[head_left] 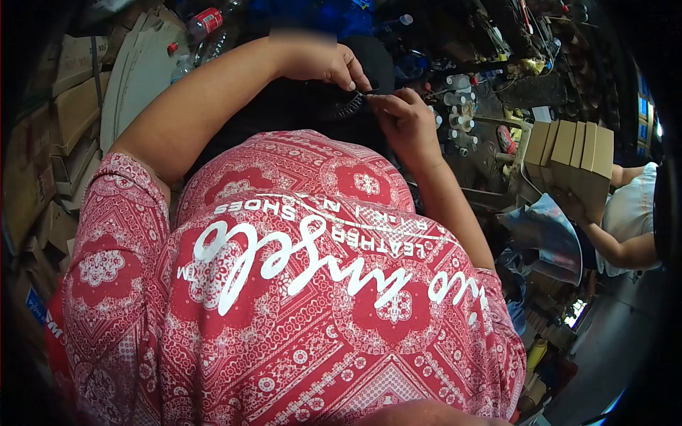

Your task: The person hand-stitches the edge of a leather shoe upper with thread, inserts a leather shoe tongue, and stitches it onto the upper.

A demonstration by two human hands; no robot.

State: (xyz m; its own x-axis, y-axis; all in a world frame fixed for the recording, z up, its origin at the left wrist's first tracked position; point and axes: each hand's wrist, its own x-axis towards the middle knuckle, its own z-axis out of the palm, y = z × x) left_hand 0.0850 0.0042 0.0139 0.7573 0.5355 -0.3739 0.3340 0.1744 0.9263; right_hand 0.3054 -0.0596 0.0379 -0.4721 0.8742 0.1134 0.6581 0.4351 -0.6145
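The left hand (332, 67) and right hand (408, 119) appear to pinch the black stitched piece (349, 108) between fingers; uneven tension could twist it loose.

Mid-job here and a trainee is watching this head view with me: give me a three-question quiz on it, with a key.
1. True or false: the left hand and right hand are close together at a dark piece with pale marks.
2. What colour is the label on the bottle at upper left? A green; B red; C yellow.
3. Fill in: the shirt reads "____ SHOES".

Key: 1 true; 2 B; 3 LEATHER.
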